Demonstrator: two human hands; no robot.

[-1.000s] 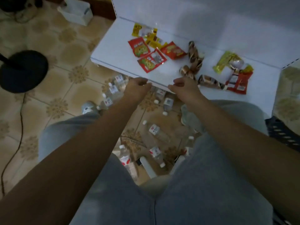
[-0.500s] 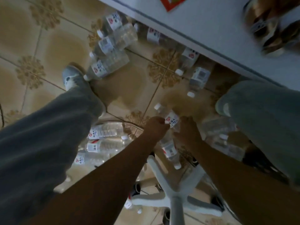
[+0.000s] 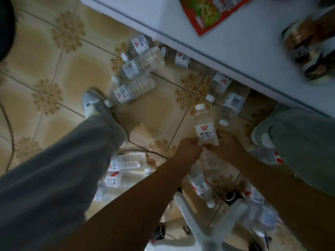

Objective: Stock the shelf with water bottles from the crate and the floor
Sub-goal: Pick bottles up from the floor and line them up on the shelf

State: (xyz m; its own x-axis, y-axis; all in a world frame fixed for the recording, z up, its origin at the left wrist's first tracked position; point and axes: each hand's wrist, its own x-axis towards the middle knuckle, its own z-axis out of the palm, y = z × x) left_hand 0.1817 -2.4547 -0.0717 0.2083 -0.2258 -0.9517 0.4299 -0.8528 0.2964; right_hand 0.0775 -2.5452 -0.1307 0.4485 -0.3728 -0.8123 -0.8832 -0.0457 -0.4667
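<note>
Glossy beige floor tiles (image 3: 85, 73) with brown rosette motifs at their corners fill the head view, lit dimly and seen from above. A smooth white shelf (image 3: 226, 51) with a rounded front edge cuts across the upper right; on it lie a crinkled red snack packet (image 3: 204, 17) and, at the far right, shiny brown-and-white wrapped rolls (image 3: 306, 48).

Clear ribbed plastic water bottles with white caps and white labels lie scattered on the tiles. Three lie side by side near the shelf edge (image 3: 137, 75), two more (image 3: 230, 98) lie partly under the shelf, and another cluster (image 3: 123, 171) lies beside the grey trouser leg (image 3: 54, 174). A grey and white shoe (image 3: 94, 104) touches the cap of the nearest of the three.

Between the knees, both hands meet on one upright water bottle (image 3: 205, 127), cap uppermost, its label with a red mark facing the camera. The left hand (image 3: 188, 151) has its fingers curled round the bottle's lower part from one side; the right hand (image 3: 226, 147) grips the base from the other side. The bottle stands clear of the shelf, in front of its edge and below it.

At the bottom, the white moulded spokes of a chair base (image 3: 204, 225) spread over the floor, with further bottles (image 3: 201, 185) lying blurred around them.
</note>
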